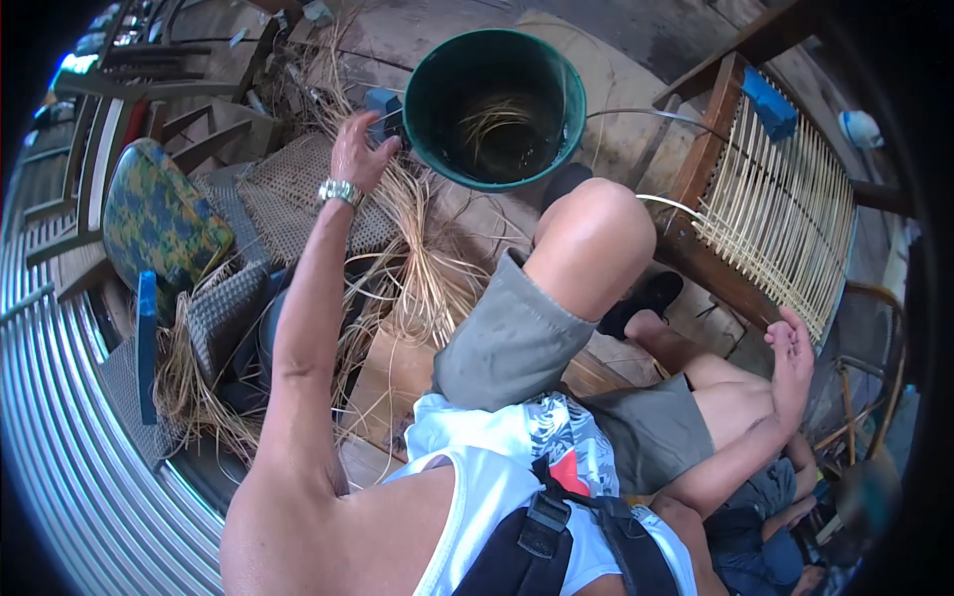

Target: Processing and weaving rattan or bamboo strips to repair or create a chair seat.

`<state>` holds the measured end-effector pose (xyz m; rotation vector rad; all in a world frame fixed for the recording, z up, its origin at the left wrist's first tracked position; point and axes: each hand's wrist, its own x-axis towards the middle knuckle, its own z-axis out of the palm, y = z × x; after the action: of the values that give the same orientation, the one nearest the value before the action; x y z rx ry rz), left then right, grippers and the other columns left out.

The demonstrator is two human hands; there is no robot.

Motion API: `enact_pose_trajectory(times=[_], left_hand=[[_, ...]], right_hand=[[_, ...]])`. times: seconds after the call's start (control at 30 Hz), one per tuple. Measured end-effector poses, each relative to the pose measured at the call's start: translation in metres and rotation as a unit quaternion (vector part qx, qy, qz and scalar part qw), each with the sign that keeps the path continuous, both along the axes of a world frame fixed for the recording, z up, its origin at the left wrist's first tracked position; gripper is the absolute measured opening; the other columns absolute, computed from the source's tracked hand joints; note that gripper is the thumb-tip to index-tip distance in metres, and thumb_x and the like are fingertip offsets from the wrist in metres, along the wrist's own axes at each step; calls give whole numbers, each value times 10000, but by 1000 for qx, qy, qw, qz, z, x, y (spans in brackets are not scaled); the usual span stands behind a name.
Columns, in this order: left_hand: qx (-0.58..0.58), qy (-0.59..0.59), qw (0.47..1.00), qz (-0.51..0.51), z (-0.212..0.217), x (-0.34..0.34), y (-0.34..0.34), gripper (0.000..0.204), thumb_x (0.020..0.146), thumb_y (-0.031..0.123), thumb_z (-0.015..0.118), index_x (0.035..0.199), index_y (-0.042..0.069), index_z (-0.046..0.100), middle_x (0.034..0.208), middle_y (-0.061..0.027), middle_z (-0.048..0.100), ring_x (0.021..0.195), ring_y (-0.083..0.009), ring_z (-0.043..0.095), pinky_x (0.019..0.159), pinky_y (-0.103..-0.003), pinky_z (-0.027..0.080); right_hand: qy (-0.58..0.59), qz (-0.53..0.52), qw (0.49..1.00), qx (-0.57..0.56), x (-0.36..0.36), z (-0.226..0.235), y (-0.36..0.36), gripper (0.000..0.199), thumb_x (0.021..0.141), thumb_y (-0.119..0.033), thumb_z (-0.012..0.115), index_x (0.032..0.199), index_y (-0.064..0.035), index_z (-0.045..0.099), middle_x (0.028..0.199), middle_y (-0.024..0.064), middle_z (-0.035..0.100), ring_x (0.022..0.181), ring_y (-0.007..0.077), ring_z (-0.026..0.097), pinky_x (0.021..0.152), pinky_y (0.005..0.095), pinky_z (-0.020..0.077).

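My left hand (360, 154), with a metal-banded watch (341, 191) on its wrist, reaches forward with thumb and fingers apart. It is beside a small blue block (383, 102) at the left of a green bucket (494, 174). Coiled cane strands (495, 121) lie inside the bucket. My right hand (788, 353) is at the near corner of a wooden frame (720, 263), its fingers loosely bent and apart. Pale cane strips (770, 189) are strung across that frame, and one loose strand (671, 206) curves out from its left side.
Bundles of cane (422, 283) spread over the floor left of my raised knee. Wooden chair frames (189, 99), a camouflage-patterned pad (159, 214) and corrugated metal sheet (89, 437) stand at left. Another blue block (770, 104) rests on the cane-strung frame. Another person (760, 541) is at lower right.
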<state>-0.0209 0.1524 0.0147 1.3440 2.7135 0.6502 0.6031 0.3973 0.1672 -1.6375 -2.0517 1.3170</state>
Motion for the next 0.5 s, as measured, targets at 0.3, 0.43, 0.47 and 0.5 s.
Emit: enact_pose_trajectory(times=[0.3, 0.43, 0.47, 0.5], left_hand=[[-445, -370, 798, 167, -160, 68, -104, 648, 764, 659, 693, 983, 51, 728, 960, -154, 709, 842, -256, 670, 768, -360, 535], [-141, -506, 787, 324, -193, 28, -151, 299, 819, 263, 773, 995, 33, 699, 913, -90, 710, 759, -216, 653, 648, -384, 541], [-3, -542, 788, 293, -183, 13, -143, 264, 864, 245, 718, 983, 13, 677, 894, -108, 713, 740, -250, 668, 670, -419, 560], [59, -619, 714, 323, -147, 9, -103, 247, 901, 243, 666, 957, 2, 663, 877, -134, 710, 751, -276, 682, 705, -415, 571]], right_hand=[[86, -31, 993, 73, -39, 21, -24, 346, 1013, -214, 567, 1271, 17, 571, 977, 34, 628, 915, 105, 583, 863, 239, 466], [151, 47, 985, 73, -110, 50, -54, 319, 1018, -186, 552, 1260, 21, 576, 986, 46, 631, 931, 112, 592, 871, 242, 475], [175, 70, 979, 78, -122, 57, -60, 313, 1019, -174, 548, 1260, 24, 575, 985, 48, 631, 930, 114, 595, 872, 243, 478], [154, 56, 982, 91, -123, 66, -66, 313, 1019, -174, 548, 1260, 24, 575, 985, 48, 631, 930, 114, 595, 872, 243, 478]])
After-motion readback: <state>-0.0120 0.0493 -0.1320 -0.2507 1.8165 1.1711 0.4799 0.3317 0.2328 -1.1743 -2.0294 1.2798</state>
